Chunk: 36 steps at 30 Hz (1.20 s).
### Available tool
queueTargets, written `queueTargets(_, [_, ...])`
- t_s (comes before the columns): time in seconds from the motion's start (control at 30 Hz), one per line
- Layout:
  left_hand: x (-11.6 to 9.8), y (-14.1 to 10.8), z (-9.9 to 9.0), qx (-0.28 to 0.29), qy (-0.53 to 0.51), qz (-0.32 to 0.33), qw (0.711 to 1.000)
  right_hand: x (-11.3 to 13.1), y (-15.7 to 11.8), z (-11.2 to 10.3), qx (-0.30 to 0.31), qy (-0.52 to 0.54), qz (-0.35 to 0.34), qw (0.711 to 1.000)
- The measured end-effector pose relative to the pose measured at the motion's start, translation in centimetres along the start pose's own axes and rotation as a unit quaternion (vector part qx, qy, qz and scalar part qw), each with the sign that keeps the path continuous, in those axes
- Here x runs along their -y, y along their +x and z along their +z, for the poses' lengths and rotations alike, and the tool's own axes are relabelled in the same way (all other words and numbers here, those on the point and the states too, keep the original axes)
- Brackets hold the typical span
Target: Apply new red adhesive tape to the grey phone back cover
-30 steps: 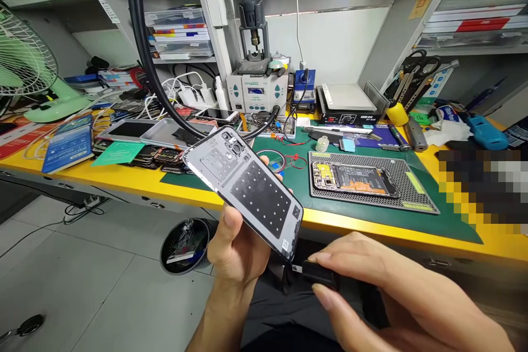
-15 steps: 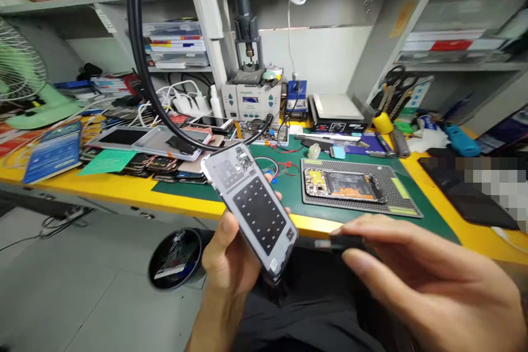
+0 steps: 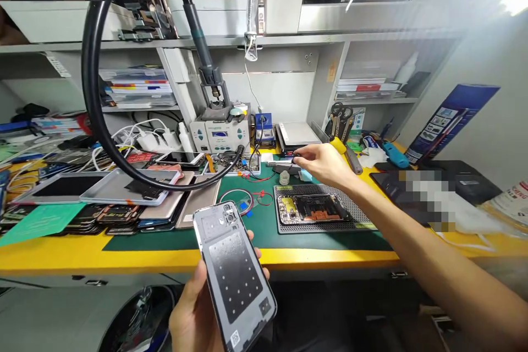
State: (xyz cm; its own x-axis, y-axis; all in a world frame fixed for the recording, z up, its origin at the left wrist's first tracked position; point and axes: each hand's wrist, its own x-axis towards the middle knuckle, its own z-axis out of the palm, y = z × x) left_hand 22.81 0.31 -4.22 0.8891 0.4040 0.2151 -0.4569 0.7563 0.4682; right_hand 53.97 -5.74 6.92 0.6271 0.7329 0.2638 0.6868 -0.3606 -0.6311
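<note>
My left hand (image 3: 193, 302) is wrapped round a phone back cover (image 3: 235, 275), held upright and tilted, its inner side with a black dotted panel and camera opening facing me. Over the far side of the bench my right hand (image 3: 319, 162) is closed in a pinch on a small black tool (image 3: 295, 158), mostly hidden by the fingers. Just below those fingertips lie a grey tool (image 3: 284, 167) and a small translucent jar (image 3: 284, 177). An opened phone (image 3: 312, 208) with its board and battery exposed rests on a grey perforated mat (image 3: 284, 227).
A hot-air station (image 3: 220, 135) stands at the back, its black hose (image 3: 88, 82) looping down over the left side. Stacked phones and trays (image 3: 124, 190) crowd the bench's left. Scissors (image 3: 341, 118) stand at back right. A black bin (image 3: 136, 319) sits below the front edge.
My right hand has moved from the front edge to the back of the bench, carrying the small black tool. The phone back cover is lower in view. My head view has tilted up and turned right.
</note>
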Motion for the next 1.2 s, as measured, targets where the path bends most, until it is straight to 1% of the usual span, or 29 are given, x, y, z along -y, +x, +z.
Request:
queueTargets(0.03, [0.0,-0.1,0.0,0.004,-0.003,-0.011,1.000,0.0,0.7,0.2,0.012,-0.014,-0.003,1.000])
queueTargets(0.1, [-0.1,-0.4,0.1,-0.010,-0.003,-0.027,1.000,0.1,1.4,0.4,0.032,-0.037,-0.008,0.999])
queueTargets(0.2, [-0.1,-0.7,0.4,-0.052,-0.010,-0.041,0.998,0.2,1.6,0.6,0.057,-0.067,-0.018,0.996])
queueTargets(0.3, [0.1,-0.6,0.8,-0.071,-0.040,-0.047,0.996,0.3,1.7,0.8,0.070,-0.092,-0.027,0.993])
queueTargets(0.4, [0.3,-0.4,1.0,-0.070,-0.057,-0.052,0.995,0.5,1.9,1.2,0.080,-0.111,-0.034,0.990])
queueTargets(0.57, [0.6,-0.2,0.9,-0.047,-0.067,-0.047,0.996,0.5,2.2,1.7,0.112,-0.131,-0.039,0.984])
queueTargets(0.67, [0.8,0.0,1.0,-0.043,-0.070,-0.046,0.996,0.3,2.2,1.8,0.128,-0.132,-0.039,0.982])
queueTargets(0.93, [0.8,0.7,1.6,-0.074,-0.054,-0.057,0.994,0.3,1.9,1.1,0.113,-0.111,-0.023,0.987])
queueTargets(1.2, [1.2,1.1,1.5,-0.084,-0.046,-0.050,0.994,0.1,1.6,0.8,0.098,-0.091,-0.003,0.991])
